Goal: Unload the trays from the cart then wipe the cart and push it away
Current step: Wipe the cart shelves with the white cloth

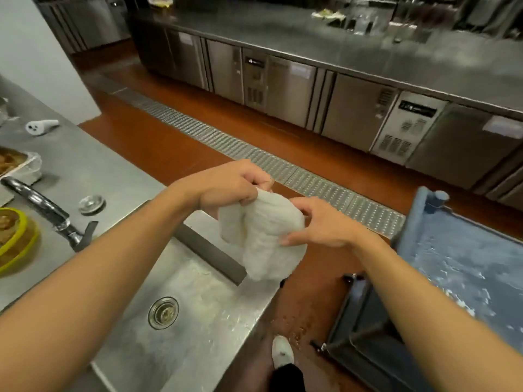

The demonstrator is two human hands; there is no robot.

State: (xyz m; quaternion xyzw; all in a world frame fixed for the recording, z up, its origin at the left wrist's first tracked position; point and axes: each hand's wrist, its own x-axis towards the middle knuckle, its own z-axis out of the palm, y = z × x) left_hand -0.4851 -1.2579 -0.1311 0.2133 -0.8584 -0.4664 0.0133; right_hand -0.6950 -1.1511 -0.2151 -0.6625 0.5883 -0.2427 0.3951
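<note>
white cloth [263,236] bunched up between both hands over the sink's [198,292] right edge, left hand [226,188] pinching its top corner in curled fingers, right hand [319,224] cupping its side, fingertips pressed in, blue cart [467,267] just off to the right, top streaked white

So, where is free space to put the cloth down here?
The sink basin is bare around its drain. The counter is free between the white cone and the sink plug. The cart top is bare but streaked. The counter's left edge is crowded with food containers.
</note>
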